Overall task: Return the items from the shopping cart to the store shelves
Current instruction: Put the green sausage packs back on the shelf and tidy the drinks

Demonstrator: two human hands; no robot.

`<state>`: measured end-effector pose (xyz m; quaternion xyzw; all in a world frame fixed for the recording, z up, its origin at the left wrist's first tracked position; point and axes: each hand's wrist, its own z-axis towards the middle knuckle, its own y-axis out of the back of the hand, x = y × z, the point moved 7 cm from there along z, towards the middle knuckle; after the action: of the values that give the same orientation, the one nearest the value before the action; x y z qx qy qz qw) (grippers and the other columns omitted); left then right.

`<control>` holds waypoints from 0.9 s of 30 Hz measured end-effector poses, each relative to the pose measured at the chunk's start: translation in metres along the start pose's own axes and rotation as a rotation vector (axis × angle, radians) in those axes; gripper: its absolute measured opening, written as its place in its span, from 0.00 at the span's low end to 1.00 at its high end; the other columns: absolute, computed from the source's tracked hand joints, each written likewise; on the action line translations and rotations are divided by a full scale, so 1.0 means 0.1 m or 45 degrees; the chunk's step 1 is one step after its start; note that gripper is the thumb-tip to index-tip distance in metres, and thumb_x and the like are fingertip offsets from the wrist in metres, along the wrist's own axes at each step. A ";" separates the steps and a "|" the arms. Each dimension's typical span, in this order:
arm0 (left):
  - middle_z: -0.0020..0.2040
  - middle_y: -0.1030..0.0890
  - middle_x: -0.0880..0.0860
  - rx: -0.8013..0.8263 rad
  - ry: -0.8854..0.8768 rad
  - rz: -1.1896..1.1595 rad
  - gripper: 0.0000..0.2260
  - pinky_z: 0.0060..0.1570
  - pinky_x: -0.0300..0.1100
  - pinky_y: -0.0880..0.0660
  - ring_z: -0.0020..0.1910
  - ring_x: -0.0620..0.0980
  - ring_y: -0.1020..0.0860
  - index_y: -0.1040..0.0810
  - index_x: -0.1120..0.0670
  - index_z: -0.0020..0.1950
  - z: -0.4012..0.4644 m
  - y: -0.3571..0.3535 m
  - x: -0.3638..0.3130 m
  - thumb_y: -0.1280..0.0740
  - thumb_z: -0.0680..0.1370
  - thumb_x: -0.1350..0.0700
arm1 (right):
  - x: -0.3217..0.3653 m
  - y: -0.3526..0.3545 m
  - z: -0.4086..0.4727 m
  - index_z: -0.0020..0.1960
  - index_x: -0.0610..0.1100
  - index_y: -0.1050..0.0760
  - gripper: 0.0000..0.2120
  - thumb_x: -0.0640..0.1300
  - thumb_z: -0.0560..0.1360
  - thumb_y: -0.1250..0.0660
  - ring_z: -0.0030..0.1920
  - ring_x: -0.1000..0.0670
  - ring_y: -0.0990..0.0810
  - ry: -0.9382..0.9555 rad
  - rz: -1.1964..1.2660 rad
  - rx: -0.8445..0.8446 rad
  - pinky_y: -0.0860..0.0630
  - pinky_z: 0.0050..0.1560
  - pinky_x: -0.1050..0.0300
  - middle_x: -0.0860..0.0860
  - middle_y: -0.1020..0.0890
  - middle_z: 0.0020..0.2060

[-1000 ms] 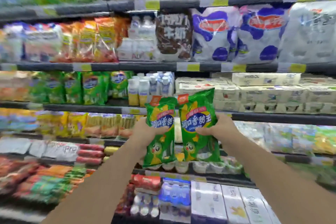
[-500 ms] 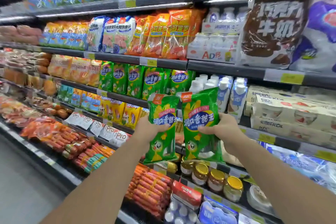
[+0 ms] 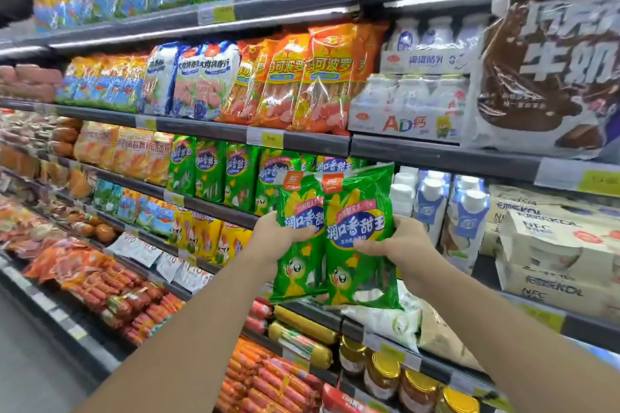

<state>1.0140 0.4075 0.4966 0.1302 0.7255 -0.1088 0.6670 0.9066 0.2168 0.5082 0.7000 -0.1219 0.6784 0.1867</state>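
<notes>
**Two green sausage packs held upright before the matching shelf row**

While both arms reach toward the chilled shelving, each hand grasps one pack. The left hand (image 3: 273, 235) is curled around the left green pack (image 3: 298, 238), with the thumb across its front at mid-height. The right hand (image 3: 401, 243) is wrapped around the right green pack (image 3: 357, 238) from its outer edge, fingers lying across the lower part of the blue label. Both packs stand upright, side by side, with their inner edges touching or overlapping; the right pack sits slightly in front.

Positions relative to the grip:

- Directly behind and just to the left of the held packs: a row of identical green packs (image 3: 209, 174) standing on the shelf edge (image 3: 214, 203). Whether the held packs touch that row cannot be determined.
- Immediately to the right of the right hand: white bottles with blue labels (image 3: 431, 208).
- Further right: stacked cartons (image 3: 550, 245).
- Above the grip, one shelf up: orange sausage packs (image 3: 318, 77) and a white multipack of small bottles (image 3: 407, 107).
- Below the grip: yellow sausage rolls (image 3: 305, 323) and gold-lidded jars (image 3: 382, 375).
- Below and left of the left forearm: red sausage bundles (image 3: 127, 298) in the lower bins, with price tags (image 3: 141, 250) above them.

The upper left of the view is blurred.
</notes>
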 end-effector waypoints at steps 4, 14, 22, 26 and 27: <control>0.78 0.40 0.57 0.007 0.026 0.043 0.47 0.72 0.61 0.44 0.76 0.61 0.40 0.48 0.56 0.80 0.41 0.07 -0.01 0.22 0.70 0.54 | -0.01 -0.09 0.12 0.49 0.40 0.19 0.18 0.31 0.63 0.20 0.45 0.43 0.14 -0.021 0.061 -0.056 0.17 0.49 0.44 0.45 0.12 0.43; 0.77 0.37 0.57 0.286 -0.048 0.070 0.45 0.72 0.60 0.39 0.74 0.59 0.36 0.46 0.54 0.79 1.28 -0.09 -0.32 0.22 0.70 0.53 | -0.06 -0.20 0.14 0.54 0.38 0.20 0.21 0.30 0.63 0.21 0.48 0.43 0.13 -0.035 0.075 -0.297 0.18 0.49 0.50 0.44 0.12 0.46; 0.70 0.29 0.53 0.309 -0.209 0.141 0.39 0.63 0.52 0.31 0.66 0.56 0.29 0.40 0.57 0.78 1.74 -0.40 -0.55 0.23 0.72 0.59 | -0.13 -0.11 -0.01 0.55 0.39 0.20 0.21 0.32 0.64 0.20 0.49 0.44 0.13 -0.076 0.019 -0.377 0.18 0.54 0.45 0.45 0.12 0.46; 0.68 0.26 0.54 0.203 -0.301 0.305 0.37 0.62 0.55 0.26 0.64 0.56 0.26 0.35 0.56 0.75 1.87 -0.44 -0.50 0.22 0.70 0.56 | -0.16 -0.08 0.01 0.55 0.40 0.20 0.22 0.34 0.64 0.19 0.50 0.45 0.14 -0.079 0.005 -0.362 0.19 0.56 0.44 0.46 0.12 0.47; 0.70 0.26 0.56 0.184 -0.340 0.375 0.38 0.63 0.57 0.26 0.65 0.58 0.26 0.35 0.55 0.75 1.89 -0.46 -0.47 0.22 0.70 0.54 | -0.16 -0.08 0.02 0.56 0.41 0.20 0.22 0.34 0.64 0.19 0.51 0.45 0.14 -0.081 0.007 -0.355 0.19 0.56 0.44 0.46 0.12 0.48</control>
<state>1.1799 0.2995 0.5268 0.2667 0.5940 -0.0783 0.7549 0.9106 0.2215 0.4910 0.6881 -0.2227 0.6328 0.2765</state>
